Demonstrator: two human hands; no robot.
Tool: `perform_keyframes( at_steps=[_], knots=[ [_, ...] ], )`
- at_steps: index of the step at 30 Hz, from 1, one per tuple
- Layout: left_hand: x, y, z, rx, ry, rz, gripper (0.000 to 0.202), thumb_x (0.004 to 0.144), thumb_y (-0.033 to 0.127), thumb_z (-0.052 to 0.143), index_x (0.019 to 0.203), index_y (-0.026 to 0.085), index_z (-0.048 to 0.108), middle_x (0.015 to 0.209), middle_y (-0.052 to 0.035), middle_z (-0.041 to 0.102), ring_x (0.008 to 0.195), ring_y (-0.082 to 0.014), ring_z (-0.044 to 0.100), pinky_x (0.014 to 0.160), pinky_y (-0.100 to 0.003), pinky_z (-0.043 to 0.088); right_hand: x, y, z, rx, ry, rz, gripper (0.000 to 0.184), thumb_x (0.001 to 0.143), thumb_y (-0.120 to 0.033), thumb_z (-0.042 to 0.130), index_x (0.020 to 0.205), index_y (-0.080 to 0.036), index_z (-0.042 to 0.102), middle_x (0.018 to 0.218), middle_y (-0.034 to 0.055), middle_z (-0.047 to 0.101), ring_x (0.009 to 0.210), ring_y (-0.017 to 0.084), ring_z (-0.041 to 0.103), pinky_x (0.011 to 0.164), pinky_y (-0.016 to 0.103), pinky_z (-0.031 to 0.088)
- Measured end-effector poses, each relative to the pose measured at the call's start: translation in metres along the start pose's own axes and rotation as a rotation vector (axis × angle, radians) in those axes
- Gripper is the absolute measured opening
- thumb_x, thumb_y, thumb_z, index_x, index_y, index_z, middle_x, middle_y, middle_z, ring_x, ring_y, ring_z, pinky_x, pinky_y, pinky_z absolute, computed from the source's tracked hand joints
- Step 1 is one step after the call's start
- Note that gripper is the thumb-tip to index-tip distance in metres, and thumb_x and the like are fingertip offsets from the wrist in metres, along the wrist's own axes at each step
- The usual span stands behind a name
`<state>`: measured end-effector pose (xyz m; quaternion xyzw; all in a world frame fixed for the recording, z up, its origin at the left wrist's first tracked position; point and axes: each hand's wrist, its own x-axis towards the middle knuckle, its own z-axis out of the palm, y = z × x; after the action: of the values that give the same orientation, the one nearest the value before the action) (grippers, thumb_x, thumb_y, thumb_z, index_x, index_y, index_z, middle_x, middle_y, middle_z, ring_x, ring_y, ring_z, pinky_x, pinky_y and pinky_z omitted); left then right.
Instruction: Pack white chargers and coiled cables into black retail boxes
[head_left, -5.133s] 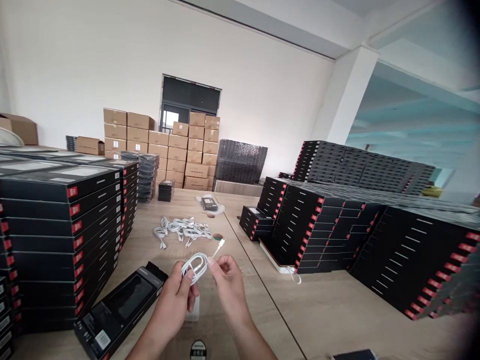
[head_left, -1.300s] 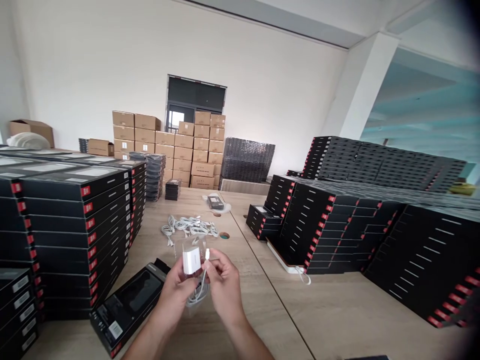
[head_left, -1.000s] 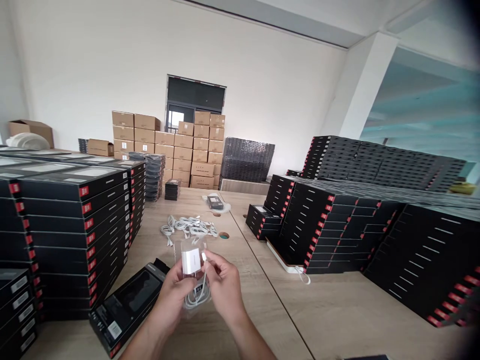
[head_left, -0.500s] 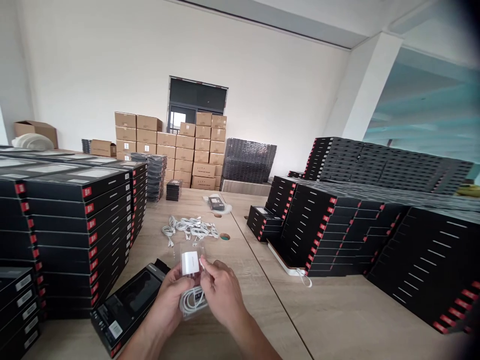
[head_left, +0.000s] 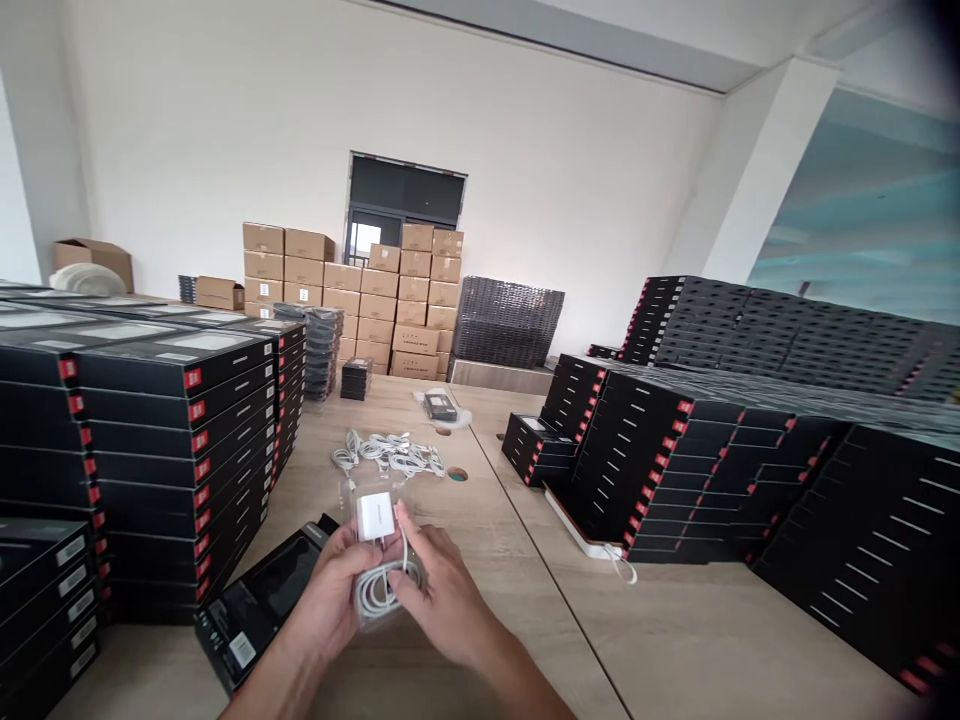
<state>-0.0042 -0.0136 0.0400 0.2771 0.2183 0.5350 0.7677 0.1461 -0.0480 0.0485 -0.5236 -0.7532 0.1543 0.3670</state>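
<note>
One wooden tabletop runs between banks of black boxes, roomiest rightward. Above it, the left hand clasps a clear tray by its left edge; the right hand, its grip impossible to tell, touches the coiled cable inside, below the white adapter.

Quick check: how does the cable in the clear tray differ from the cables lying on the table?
The tray cable is gathered into one neat coil; the loose cables lie in a tangled heap. The tray cable sits in the clear tray, held by the left hand and touched by the right hand; the loose cables lie on the table, farther away. Both look white.
</note>
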Motion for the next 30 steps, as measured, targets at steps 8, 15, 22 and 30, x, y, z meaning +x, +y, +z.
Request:
perform_keyframes(
  at_steps=[8, 15, 22, 30],
  knots=[
    [-0.001, 0.001, 0.004, -0.025, 0.056, -0.045, 0.037, 0.051, 0.005, 0.069, 0.088, 0.013, 0.069, 0.077, -0.0074, 0.076, 0.071, -0.0193, 0.071, 0.067, -0.028, 0.055, -0.002, 0.006, -0.006, 0.239, -0.092, 0.114, 0.067, 0.086, -0.020, 0.054, 0.148, -0.034, 0.032, 0.140, 0.0044, 0.053, 0.128, 0.024, 0.047, 0.110, 0.041, 0.033],
    [0.000, -0.003, 0.006, -0.054, 0.083, -0.046, 0.035, 0.051, 0.004, 0.064, 0.085, 0.014, 0.068, 0.077, -0.0067, 0.076, 0.072, -0.0216, 0.071, 0.071, -0.033, 0.056, 0.000, 0.007, -0.003, 0.129, 0.009, 0.039, 0.047, 0.097, -0.026, 0.035, 0.143, -0.031, 0.044, 0.123, 0.0048, 0.065, 0.114, 0.022, 0.057, 0.101, 0.039, 0.042],
    [-0.002, -0.001, 0.004, -0.065, 0.053, -0.013, 0.038, 0.050, 0.004, 0.064, 0.086, 0.014, 0.068, 0.071, -0.0030, 0.074, 0.062, -0.0179, 0.069, 0.061, -0.027, 0.054, 0.001, 0.007, 0.020, 0.010, 0.100, -0.040, 0.054, 0.097, -0.022, 0.033, 0.150, -0.029, 0.029, 0.115, 0.0080, 0.067, 0.103, 0.024, 0.060, 0.095, 0.039, 0.046],
    [-0.004, 0.017, -0.001, -0.033, -0.023, 0.022, 0.045, 0.055, 0.004, 0.067, 0.099, 0.015, 0.066, 0.094, -0.0097, 0.077, 0.088, -0.0252, 0.073, 0.076, -0.035, 0.058, -0.007, 0.005, 0.009, 0.749, 0.008, 0.129, 0.073, 0.089, -0.037, 0.061, 0.151, -0.033, 0.023, 0.130, 0.0061, 0.058, 0.106, 0.022, 0.060, 0.093, 0.037, 0.046]
  ],
)
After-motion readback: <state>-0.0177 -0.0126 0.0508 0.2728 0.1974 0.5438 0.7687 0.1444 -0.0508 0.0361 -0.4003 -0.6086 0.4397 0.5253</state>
